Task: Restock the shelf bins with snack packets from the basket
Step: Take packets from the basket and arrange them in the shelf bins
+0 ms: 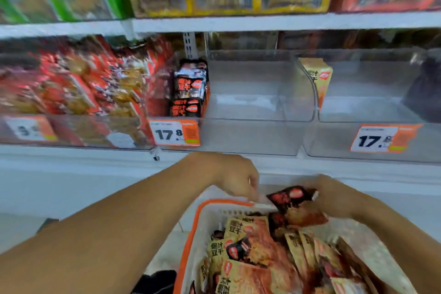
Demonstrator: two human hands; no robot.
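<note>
The right hand (334, 194) pinches a dark snack packet (294, 200) in its fingers (315, 195), just above the far rim of the white, orange-edged basket (191, 234), where tan and dark packets (257, 246) lie heaped below and nearer than both hands. The left hand (235, 174) has its fingers curled down onto the packet's left edge. Beyond the fingers, the clear shelf bins (260, 105) hold a few black packets (189, 89).

basket (191, 234) cut off below, left bin packets (78, 88) blurred, perhaps snacks
</note>
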